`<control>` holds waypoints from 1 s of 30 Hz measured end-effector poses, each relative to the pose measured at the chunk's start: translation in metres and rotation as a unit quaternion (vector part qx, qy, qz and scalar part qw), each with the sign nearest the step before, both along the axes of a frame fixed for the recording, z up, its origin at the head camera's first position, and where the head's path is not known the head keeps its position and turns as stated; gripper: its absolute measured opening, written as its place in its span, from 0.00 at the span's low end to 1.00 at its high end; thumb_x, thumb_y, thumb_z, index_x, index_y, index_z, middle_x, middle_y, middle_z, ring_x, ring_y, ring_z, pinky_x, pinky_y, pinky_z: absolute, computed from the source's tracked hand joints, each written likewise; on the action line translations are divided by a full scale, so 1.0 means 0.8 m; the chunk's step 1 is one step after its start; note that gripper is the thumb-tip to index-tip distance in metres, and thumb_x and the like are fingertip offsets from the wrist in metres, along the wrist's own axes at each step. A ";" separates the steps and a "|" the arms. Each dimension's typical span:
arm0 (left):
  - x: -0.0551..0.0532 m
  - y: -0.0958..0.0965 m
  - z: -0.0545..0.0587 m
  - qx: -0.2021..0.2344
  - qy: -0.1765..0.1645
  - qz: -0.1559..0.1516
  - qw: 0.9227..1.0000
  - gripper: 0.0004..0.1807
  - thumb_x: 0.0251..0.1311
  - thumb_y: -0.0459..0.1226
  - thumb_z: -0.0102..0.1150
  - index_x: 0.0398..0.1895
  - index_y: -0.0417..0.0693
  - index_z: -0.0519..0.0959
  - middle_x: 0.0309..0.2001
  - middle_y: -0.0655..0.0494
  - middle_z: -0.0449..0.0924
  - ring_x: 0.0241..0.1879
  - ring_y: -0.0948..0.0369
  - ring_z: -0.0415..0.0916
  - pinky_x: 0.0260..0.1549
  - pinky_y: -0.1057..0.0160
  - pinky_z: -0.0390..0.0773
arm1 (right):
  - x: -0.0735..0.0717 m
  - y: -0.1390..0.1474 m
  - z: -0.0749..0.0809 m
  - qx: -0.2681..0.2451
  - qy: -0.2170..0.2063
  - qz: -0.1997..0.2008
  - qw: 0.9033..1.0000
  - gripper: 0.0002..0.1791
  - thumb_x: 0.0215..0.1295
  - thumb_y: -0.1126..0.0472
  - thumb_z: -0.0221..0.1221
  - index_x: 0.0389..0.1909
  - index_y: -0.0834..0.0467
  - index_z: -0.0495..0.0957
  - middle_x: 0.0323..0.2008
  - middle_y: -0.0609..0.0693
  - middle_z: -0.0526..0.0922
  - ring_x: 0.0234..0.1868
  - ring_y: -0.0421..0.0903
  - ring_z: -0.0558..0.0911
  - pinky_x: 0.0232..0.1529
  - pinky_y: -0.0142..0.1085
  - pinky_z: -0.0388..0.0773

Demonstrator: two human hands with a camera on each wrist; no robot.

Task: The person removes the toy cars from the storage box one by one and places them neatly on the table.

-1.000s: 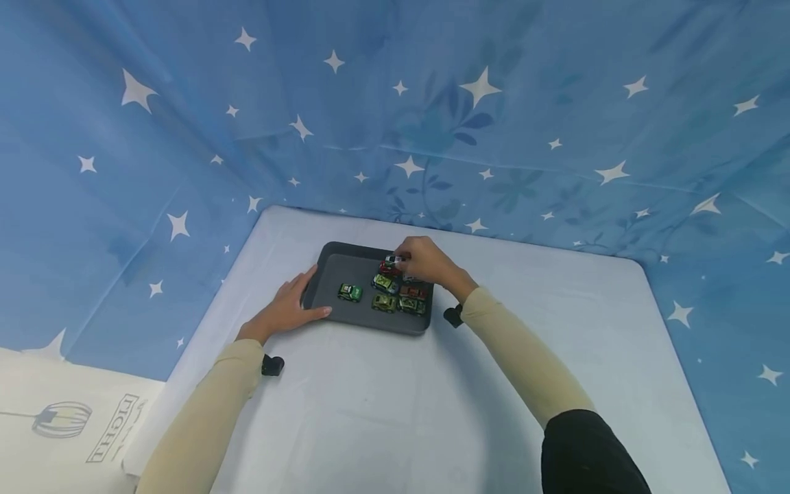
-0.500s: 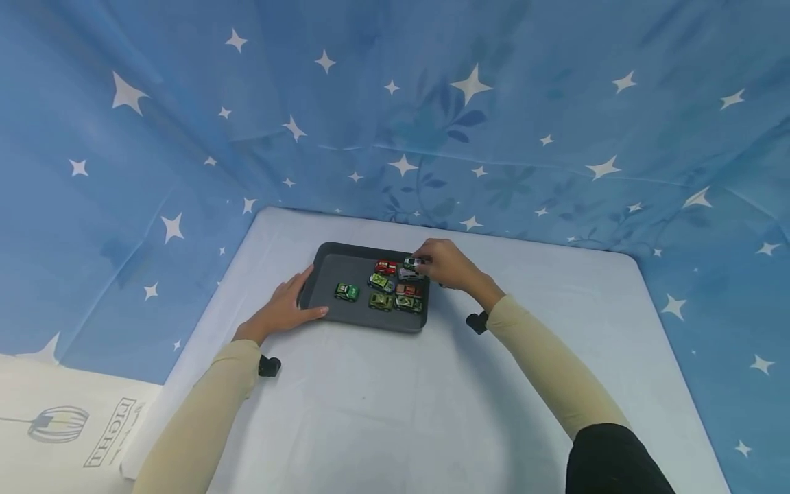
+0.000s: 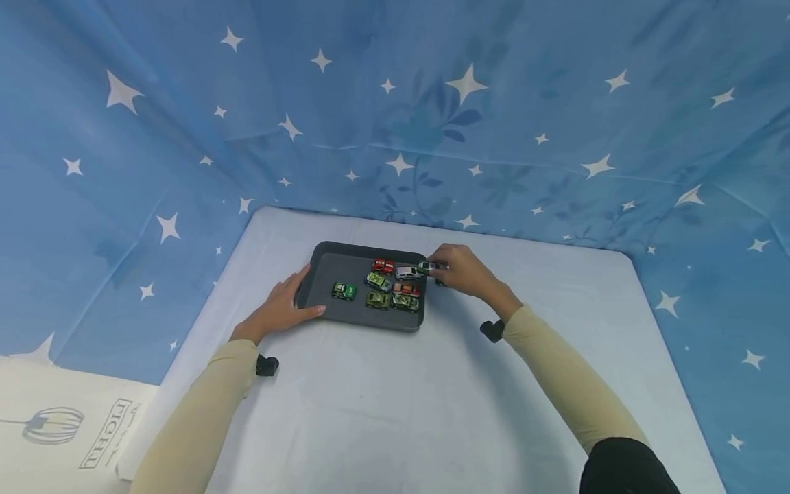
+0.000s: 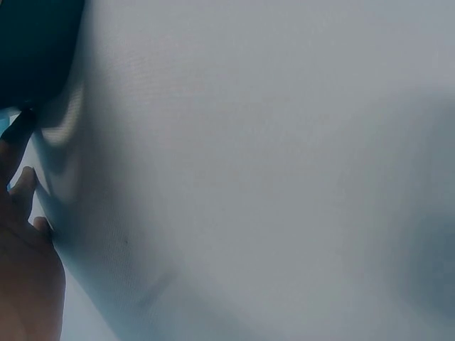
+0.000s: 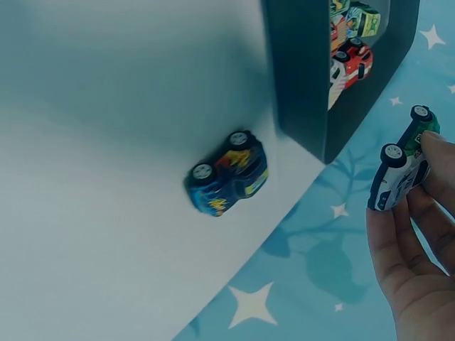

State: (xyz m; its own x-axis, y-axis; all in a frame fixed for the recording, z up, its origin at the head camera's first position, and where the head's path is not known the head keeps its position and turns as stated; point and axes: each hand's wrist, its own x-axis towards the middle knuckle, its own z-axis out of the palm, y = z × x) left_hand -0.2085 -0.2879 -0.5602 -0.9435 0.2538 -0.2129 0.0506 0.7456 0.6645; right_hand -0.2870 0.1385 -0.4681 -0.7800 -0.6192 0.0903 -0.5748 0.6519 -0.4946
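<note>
My right hand (image 3: 464, 270) pinches a white and green toy car (image 5: 407, 165) between thumb and fingers, just off the right end of a dark grey tray (image 3: 316, 288). On the table under that hand stands a blue toy car (image 5: 231, 174) with orange and yellow markings, mostly covered in the head view. My left hand (image 3: 276, 309) rests at the tray's left end, fingers along the side and thumb at the front rim. Several toy cars stand in the tray: a green one (image 3: 343, 291) apart on the left, and a red one (image 3: 382, 266) among the group on the right.
The tray lies on a white table (image 3: 370, 391) near its far edge. A blue cloth (image 3: 345, 123) with white stars hangs behind. At the lower left lies a cream sheet (image 3: 55, 384) with a whisk drawing and lettering.
My right hand has carried the white and green car rightward, from above the tray's back to beyond its right end. My left hand stays on the tray. The head view has shifted slightly.
</note>
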 end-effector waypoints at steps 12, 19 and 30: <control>0.001 -0.001 0.002 -0.003 -0.001 0.003 1.000 0.62 0.67 0.62 0.67 0.90 0.56 0.38 0.86 0.34 0.38 0.83 0.31 0.34 0.75 0.24 0.44 | 0.011 0.028 -0.019 -0.001 -0.034 -0.036 0.999 0.13 0.70 0.70 0.69 0.52 0.71 0.87 0.46 0.59 0.88 0.43 0.51 0.85 0.45 0.47 0.86; -0.001 0.000 0.000 -0.001 0.003 0.007 1.000 0.62 0.66 0.63 0.67 0.90 0.56 0.38 0.86 0.35 0.39 0.82 0.31 0.34 0.73 0.22 0.47 | 0.017 0.036 -0.037 0.010 -0.056 -0.062 0.996 0.13 0.69 0.70 0.70 0.51 0.70 0.88 0.44 0.57 0.89 0.42 0.49 0.85 0.45 0.45 0.86; -0.001 0.001 -0.004 0.004 0.001 0.003 1.000 0.63 0.66 0.64 0.68 0.90 0.57 0.37 0.86 0.36 0.39 0.83 0.33 0.34 0.77 0.27 0.41 | 0.029 0.039 -0.059 0.033 -0.061 -0.054 0.996 0.14 0.67 0.71 0.71 0.53 0.69 0.87 0.49 0.61 0.89 0.51 0.57 0.87 0.57 0.52 0.85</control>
